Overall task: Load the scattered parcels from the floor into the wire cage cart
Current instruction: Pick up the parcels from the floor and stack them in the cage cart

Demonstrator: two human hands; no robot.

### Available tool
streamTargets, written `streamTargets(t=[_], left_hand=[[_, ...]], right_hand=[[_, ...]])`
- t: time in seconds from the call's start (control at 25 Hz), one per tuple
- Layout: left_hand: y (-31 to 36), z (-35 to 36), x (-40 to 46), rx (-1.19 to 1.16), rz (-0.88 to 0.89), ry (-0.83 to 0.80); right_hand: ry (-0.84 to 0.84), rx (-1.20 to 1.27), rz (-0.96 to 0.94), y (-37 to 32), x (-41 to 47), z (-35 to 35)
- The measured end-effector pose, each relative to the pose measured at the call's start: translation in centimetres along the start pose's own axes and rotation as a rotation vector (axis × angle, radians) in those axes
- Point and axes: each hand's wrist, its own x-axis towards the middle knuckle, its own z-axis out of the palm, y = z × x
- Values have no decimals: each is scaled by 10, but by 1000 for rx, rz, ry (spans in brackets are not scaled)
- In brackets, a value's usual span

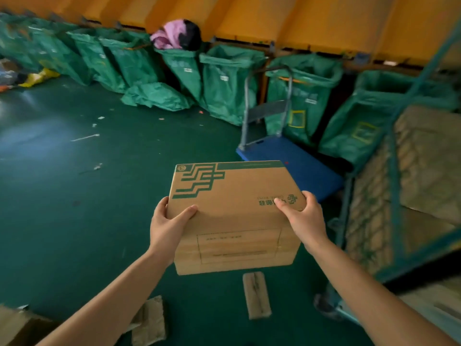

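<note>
Two hands carry one cardboard parcel [234, 216] at centre frame, clear of the floor: left hand [169, 221] and right hand [303, 216] clamp opposite top edges. Keep it level and swing toward the wire cage cart [396, 186] at right, clearing its rim.

A single head-worn wide-angle view looks forward and down, close over the green floor [74, 196], toward the far orange wall [299, 21].

Box [232, 216] at frame centre, cart [399, 196] at right edge. Trolley [294, 163] between them, behind. Sacks [224, 81] across top. Small parcel [257, 294] below box.
</note>
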Motion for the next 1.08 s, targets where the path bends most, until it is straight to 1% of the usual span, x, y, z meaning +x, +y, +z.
streamTargets(t=[0.2, 0.28, 0.56, 0.72, 0.88, 1.08], left_hand=[[-28, 53, -83, 94, -67, -114], [-43, 75, -124, 120, -95, -148], [-86, 147, -276, 178, -82, -144], [-109, 183, -353, 213, -123, -153], [-123, 232, -397, 252, -148, -234], [-133, 313, -416, 285, -148, -349]], right_hand=[[129, -22, 110, 72, -58, -93], [157, -22, 151, 108, -81, -129], [109, 37, 173, 208, -142, -256], [107, 47, 195, 254, -174, -333], [154, 53, 247, 296, -186, -395], [266, 64, 284, 329, -170, -463]])
